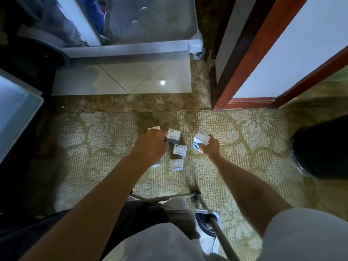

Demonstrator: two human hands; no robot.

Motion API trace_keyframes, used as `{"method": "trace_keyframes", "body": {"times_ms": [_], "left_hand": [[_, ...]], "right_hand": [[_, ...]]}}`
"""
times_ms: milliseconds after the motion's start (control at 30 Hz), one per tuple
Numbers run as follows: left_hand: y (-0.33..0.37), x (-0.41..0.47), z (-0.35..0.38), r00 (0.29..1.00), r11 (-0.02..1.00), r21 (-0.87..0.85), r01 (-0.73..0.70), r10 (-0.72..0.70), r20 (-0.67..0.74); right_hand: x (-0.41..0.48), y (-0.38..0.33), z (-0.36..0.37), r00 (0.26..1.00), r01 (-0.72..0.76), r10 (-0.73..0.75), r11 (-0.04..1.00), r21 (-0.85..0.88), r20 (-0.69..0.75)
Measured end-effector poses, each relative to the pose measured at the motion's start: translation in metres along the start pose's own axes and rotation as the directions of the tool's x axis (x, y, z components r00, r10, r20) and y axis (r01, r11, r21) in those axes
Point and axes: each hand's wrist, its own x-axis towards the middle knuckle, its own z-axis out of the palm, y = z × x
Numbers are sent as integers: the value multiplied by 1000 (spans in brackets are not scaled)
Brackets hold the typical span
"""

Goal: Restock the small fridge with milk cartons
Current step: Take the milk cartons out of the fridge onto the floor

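Reached down with both arms toward small milk cartons on a patterned carpet point(235, 129). Right hand point(210, 146) closed round one carton point(201, 142), lifted clear, likely for carrying to the fridge. Left hand point(151, 146) curled over another carton point(154, 128) peeking past the knuckles; grip itself hidden, so cannot tell. Between the hands, three loose cartons point(179, 149) in a short row. Beyond the hands, glossy tiles point(131, 78), a white wheeled unit point(195, 46). Far left of the left hand, an open pale-lit compartment point(17, 112), possibly the fridge.
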Motion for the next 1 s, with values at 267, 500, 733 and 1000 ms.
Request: {"method": "trace_keyframes", "body": {"times_ms": [267,500,733,1000], "left_hand": [[10,1,5,999,1000,-2,-13,13,51],[2,-5,2,1000,999,-32,7,-6,30],[-1,-9,-12,997,992,-120,35,-43,-61],[-52,-35,-67,903,940,-316,126,-240,-356]], "right_hand": [[-10,-3,21,990,-132,134,991,-31,40],[-19,-7,6,989,-126,136,980,-156,56],[-37,-50,-15,998,64,-46,900,-431,53],[-98,-207,-17,786,613,-589,700,-365,190]]}}
